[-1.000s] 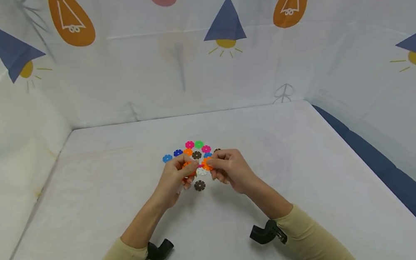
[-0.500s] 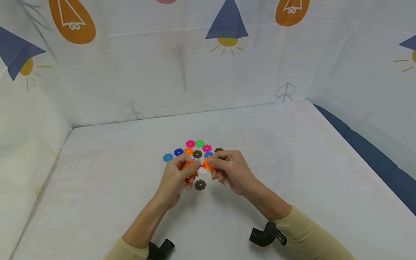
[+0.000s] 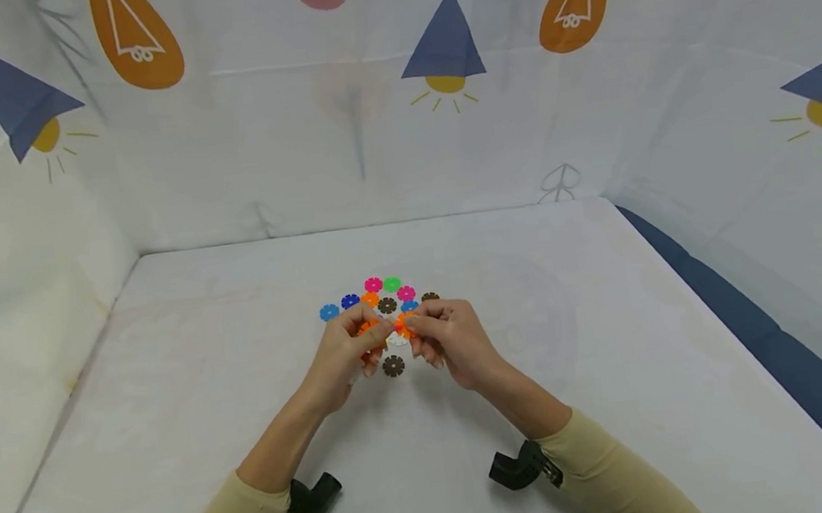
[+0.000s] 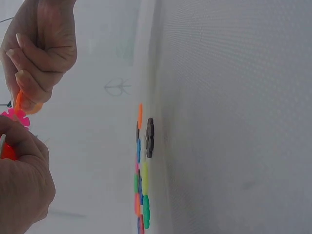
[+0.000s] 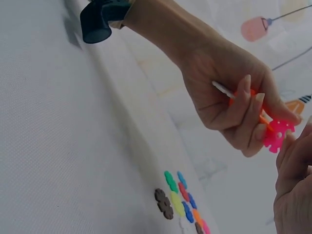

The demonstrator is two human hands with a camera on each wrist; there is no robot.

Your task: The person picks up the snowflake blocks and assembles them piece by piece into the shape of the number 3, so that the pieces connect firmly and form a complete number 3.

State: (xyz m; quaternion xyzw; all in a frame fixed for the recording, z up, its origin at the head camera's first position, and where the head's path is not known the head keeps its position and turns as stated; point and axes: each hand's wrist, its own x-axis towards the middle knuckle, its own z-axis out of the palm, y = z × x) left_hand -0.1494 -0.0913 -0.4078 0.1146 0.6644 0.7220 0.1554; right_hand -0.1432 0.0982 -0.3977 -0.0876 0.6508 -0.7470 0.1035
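Both hands meet over the middle of the table. My left hand [image 3: 335,363] pinches a pink notched disc [image 5: 278,136] by its edge. Orange notched discs [image 3: 368,327] and a white piece [image 5: 223,89] sit within the same hand's curled fingers. Between thumb and forefinger, my right hand [image 3: 461,342] pinches another orange notched disc [image 4: 35,107], pressed up against the pink one's edge. Fingers partly hide where the two discs meet. Below and beyond the hands lie loose discs, among them a brown one [image 3: 393,365] nearest me and a white one [image 3: 397,339] just behind it.
Several flat discs are grouped on the white table [image 3: 237,306]: a light blue one [image 3: 330,312], a green one [image 3: 392,284], a pink one [image 3: 373,285], a brown one [image 3: 430,296]. A printed white curtain [image 3: 258,139] encloses the far side. Black camera mounts [image 3: 315,495] hang at both wrists.
The right hand has moved slightly left, bringing its orange disc up to the pink one, and the gap between the fingertips has narrowed. The left hand stays nearly still.
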